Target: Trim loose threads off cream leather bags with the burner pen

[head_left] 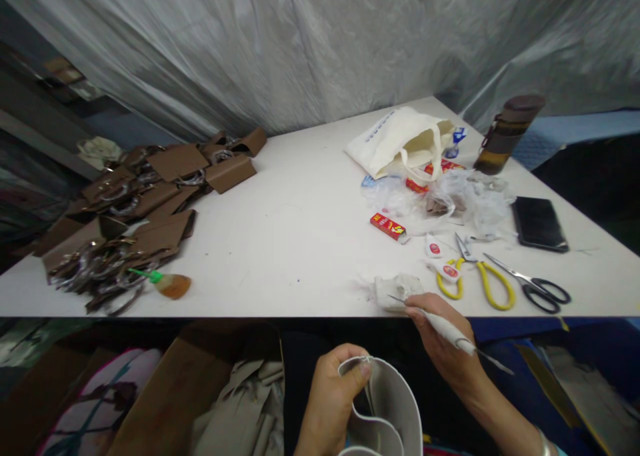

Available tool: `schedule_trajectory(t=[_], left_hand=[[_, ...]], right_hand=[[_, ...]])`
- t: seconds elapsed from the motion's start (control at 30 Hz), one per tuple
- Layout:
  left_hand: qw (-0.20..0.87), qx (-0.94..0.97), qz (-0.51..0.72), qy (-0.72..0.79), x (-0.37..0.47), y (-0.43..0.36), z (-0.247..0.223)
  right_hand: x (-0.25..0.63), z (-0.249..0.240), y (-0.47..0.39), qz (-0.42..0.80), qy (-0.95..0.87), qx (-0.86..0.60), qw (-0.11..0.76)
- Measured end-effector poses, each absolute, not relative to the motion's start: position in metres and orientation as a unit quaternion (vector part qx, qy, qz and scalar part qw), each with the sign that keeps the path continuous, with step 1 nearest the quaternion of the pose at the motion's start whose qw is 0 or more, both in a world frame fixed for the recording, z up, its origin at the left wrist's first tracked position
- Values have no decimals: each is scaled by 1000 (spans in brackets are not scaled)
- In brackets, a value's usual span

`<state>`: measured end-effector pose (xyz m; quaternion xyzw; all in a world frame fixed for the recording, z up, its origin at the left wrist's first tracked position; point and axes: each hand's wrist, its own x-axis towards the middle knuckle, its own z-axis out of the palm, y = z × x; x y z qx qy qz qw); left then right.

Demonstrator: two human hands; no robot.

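Below the table edge, my left hand (334, 393) pinches the rim of a curved off-white sheet piece (407, 396) between thumb and fingers. The piece bends into open loops, and its lower part runs out of view. My right hand (445, 343) is closed around a thin pointed tool with a white-wrapped handle (447, 331). Its fine metal tip points left, and a metal end sticks out behind the hand. Just beyond that tip, a crumpled white wad (393, 289) lies at the table's front edge. The two hands are apart.
Brown handbags (165, 169) are piled at the left beside a green-tipped glue bottle (173, 285). At the right lie yellow-handled scissors (485, 289), black-handled scissors (537, 291), a phone (540, 223), a red box (389, 227), a cloth bag (387, 139) and a drink bottle (507, 136).
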<state>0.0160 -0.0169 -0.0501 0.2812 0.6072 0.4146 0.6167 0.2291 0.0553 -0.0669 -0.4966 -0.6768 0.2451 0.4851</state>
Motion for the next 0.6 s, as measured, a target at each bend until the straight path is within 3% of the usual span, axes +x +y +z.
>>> schedule_trajectory(t=[0.23, 0.6], left_hand=[[653, 271, 390, 590, 21, -16, -42], [649, 294, 371, 595, 24, -15, -32]], right_hand=[[227, -48, 36, 560, -552, -427, 448], [226, -28, 40, 587, -587, -405, 384]])
